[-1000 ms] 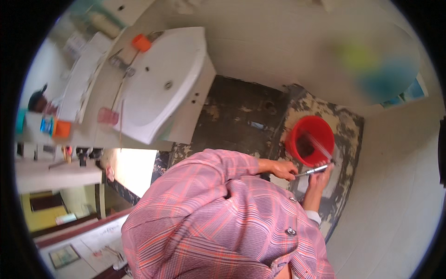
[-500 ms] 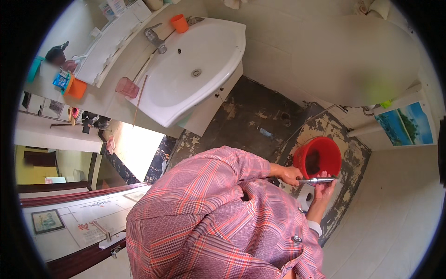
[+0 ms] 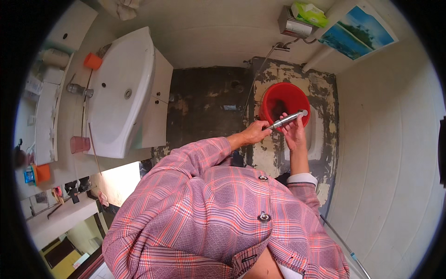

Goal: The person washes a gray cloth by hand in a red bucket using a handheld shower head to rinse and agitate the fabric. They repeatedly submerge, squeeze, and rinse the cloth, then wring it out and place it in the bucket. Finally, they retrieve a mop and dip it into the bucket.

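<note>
Left hand (image 3: 254,133), fingers curled and pinching the near end of a metal spray nozzle (image 3: 287,120). Right hand (image 3: 293,135), fingers loosely bent, cupping the nozzle's shaft from below. Nozzle held level between both hands, tip toward 2 o'clock, over the near rim of a red bucket (image 3: 284,101).

Bucket at 12 o'clock from the hands, standing on worn floor tiles (image 3: 267,153) with patchy, peeling dark surface. Thin hose (image 3: 260,74) running from the bucket's side up toward 11 o'clock to a wall fitting. Dark, stained floor (image 3: 204,102) spreading toward 9 o'clock of the bucket.

White sink (image 3: 121,93) at 9 o'clock, well apart from the hands, set on a white cabinet (image 3: 155,104); tap (image 3: 76,88) at its far edge. Orange cup (image 3: 93,61) beside the sink at 10 o'clock; pink cup (image 3: 80,144) at 8 o'clock of it.

Metal shelf (image 3: 292,25) at 12 o'clock on the pale wall (image 3: 209,32), bearing a green packet (image 3: 309,13). Picture of sky and trees (image 3: 357,30) at 1 o'clock. Pale panelled wall (image 3: 390,153) at 3 o'clock. Pink checked shirt (image 3: 218,214) filling the lower field.
</note>
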